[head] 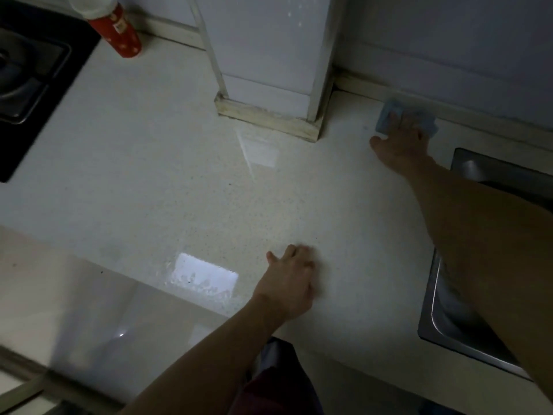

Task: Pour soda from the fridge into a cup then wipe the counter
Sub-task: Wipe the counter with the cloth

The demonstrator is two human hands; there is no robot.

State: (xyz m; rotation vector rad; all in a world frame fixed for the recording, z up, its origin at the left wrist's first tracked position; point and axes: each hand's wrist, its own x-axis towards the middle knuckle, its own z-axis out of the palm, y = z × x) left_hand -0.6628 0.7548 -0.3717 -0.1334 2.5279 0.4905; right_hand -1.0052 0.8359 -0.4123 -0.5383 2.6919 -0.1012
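**Wiping the back strip of the bench**

The right grip [399, 142] reaches to the far back of the pale speckled stone bench [143, 175]. It presses a crumpled light-blue cloth [386, 114] flat against the surface. Its fingers lie over the cloth and its thumb splays out on the stone, so it looks to be pressing rather than pinching, though motion blur softens the detail. The cloth sits right by the low upstand at the wall, between the white boxed column [269, 55] and the steel sink [443, 319].

The left grip [288, 283] holds nothing. It rests on the bench near the front edge with loosely bent fingers, apparently bracing the reach.

This looks like the wiping stage. To do it well, keep the palm's weight on the cloth so it does not skid or bunch. Draw overlapping strokes from the wall forward, and work into the corner at the foot of the column, where the joint looks stained. A wet-looking sheen [206, 277] near the front edge probably needs a pass too.

The room is dim. A black glass hob [27, 85] lies at the far left. Beside it stands a red cylindrical container with a white cap [118, 31], well clear of the cloth. No cup is in view.
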